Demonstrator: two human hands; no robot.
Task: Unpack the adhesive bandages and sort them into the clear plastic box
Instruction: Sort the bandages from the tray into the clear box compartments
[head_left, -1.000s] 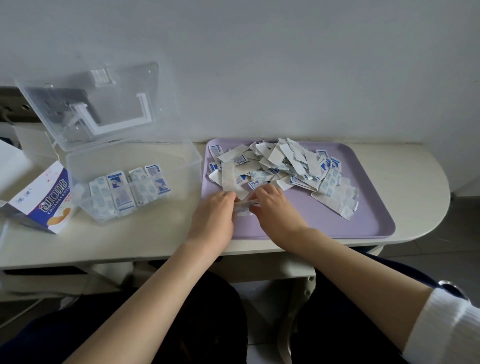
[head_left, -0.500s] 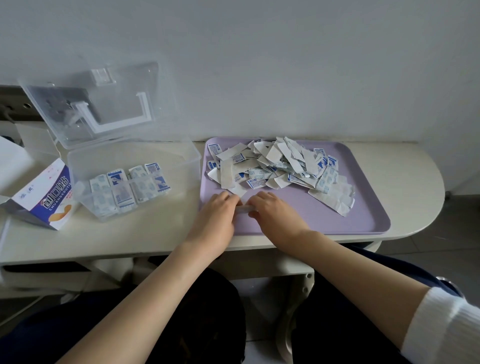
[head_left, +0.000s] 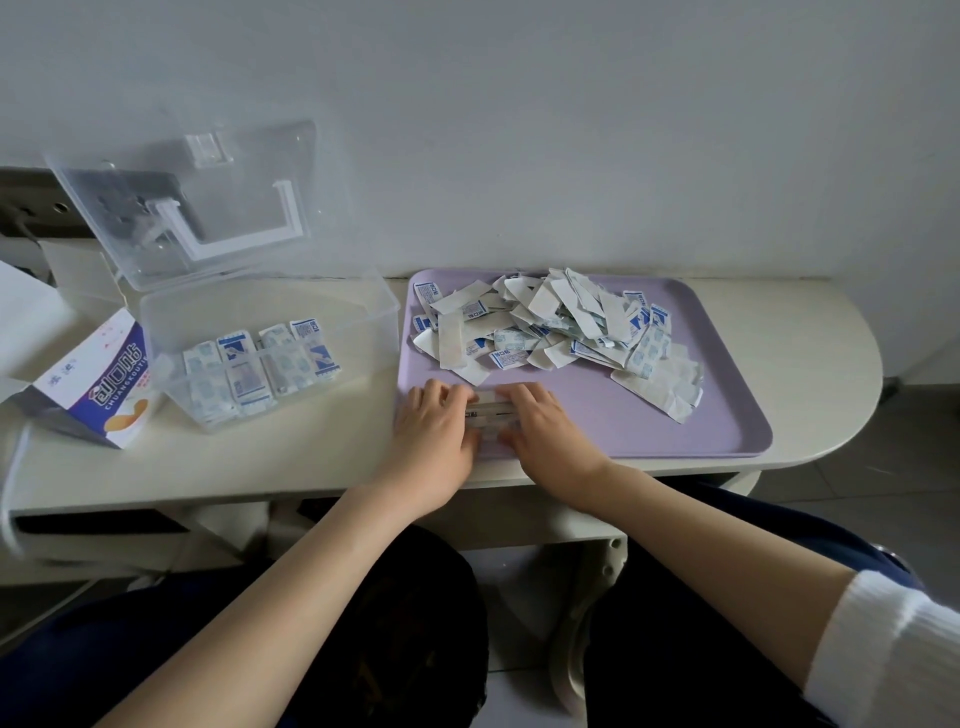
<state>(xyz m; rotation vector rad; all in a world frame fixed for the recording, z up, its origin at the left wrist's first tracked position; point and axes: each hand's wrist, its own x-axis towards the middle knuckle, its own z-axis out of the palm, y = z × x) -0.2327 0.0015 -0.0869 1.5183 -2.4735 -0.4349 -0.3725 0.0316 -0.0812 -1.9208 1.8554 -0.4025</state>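
Note:
A loose heap of white and blue wrapped bandages (head_left: 556, 325) lies on the far half of the lilac tray (head_left: 727, 415). My left hand (head_left: 434, 431) and my right hand (head_left: 545, 434) rest on the tray's near left part. Between them they squeeze a small stack of bandages (head_left: 491, 413) from both ends. The clear plastic box (head_left: 363, 312) stands to the left of the tray with its lid (head_left: 208, 208) tilted up against the wall. Inside it, several bandages (head_left: 260, 371) lie in rows.
A white and blue bandage carton (head_left: 98, 384) lies open at the left, next to the clear box. The beige table (head_left: 821, 338) ends in a rounded edge on the right. A wall runs right behind the tray and the box.
Both hands drew back from the heap toward the tray's near edge, with the small stack still pressed between them.

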